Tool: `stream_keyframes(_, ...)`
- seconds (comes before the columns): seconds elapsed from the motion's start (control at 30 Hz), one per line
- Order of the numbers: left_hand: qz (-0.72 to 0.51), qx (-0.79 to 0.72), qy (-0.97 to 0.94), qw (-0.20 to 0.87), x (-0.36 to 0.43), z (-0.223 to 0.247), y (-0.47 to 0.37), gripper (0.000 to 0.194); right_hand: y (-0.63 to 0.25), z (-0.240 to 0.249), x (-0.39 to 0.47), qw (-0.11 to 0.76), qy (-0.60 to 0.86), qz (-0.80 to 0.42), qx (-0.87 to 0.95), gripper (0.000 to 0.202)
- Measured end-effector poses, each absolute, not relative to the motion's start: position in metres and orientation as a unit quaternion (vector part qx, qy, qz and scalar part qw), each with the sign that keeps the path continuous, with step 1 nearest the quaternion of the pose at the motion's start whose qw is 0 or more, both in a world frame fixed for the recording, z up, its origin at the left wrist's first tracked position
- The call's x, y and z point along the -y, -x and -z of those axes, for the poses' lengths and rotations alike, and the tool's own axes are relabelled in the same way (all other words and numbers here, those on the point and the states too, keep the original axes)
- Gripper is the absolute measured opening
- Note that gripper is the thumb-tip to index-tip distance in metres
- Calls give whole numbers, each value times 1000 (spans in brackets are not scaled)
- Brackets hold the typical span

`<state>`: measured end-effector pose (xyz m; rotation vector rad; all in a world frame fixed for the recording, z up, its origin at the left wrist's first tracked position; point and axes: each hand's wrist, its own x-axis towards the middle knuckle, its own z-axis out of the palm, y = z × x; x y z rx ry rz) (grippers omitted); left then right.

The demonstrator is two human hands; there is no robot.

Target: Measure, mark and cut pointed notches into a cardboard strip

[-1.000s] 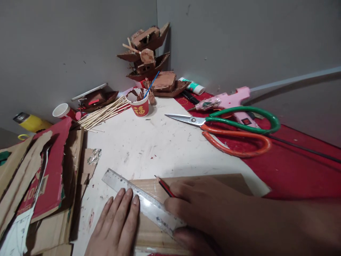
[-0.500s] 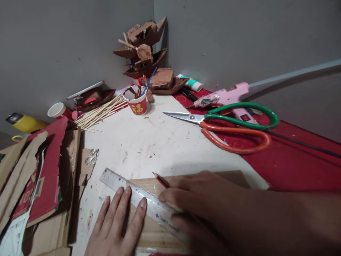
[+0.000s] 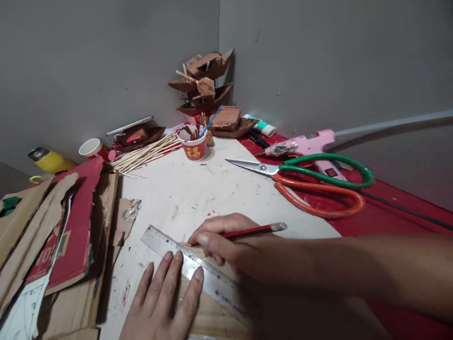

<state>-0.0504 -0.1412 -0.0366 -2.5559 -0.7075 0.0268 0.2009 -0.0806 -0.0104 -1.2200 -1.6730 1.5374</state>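
Note:
A clear plastic ruler (image 3: 208, 271) lies slantwise across a piece of brown cardboard (image 3: 203, 318) on the white sheet. My left hand (image 3: 164, 293) is spread flat, its fingertips pressing on the ruler. In my closed right hand (image 3: 222, 236) is a red and black pencil (image 3: 247, 231), leaning low with its blunt end to the right. Its tip is hidden by my fingers near the ruler's upper edge. Much of the cardboard's right side lies under my right forearm and its shadow.
Large scissors (image 3: 307, 177) with green and orange handles lie at right, beside a pink glue gun (image 3: 318, 144). A paper cup (image 3: 194, 146) stands by thin wooden sticks (image 3: 145, 153). Cardboard scraps (image 3: 71, 226) are piled at left; cardboard boats (image 3: 208, 85) stack in the corner.
My right hand has shifted up and left along the ruler, and the pencil has swung so its blunt end points right. My left hand stays on the ruler. The view has tilted slightly.

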Motion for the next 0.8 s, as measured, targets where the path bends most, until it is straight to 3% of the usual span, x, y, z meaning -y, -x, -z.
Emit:
stream_keyframes(0.1, -4, 274, 932, 238, 141, 40, 52, 68, -194, 12, 75, 284, 450, -614, 583, 16)
stream_keyframes(0.3, 12, 270, 937, 222, 143, 42, 52, 62, -193, 15, 70, 293, 440, -711, 464, 15)
stream_keyframes(0.47, 33, 336, 921, 195, 150, 45, 45, 62, -195, 15, 69, 313, 433, -697, 478, 10)
stream_keyframes(0.8, 59, 327, 927, 176, 147, 47, 44, 62, -199, 16, 66, 320, 424, -702, 475, 13)
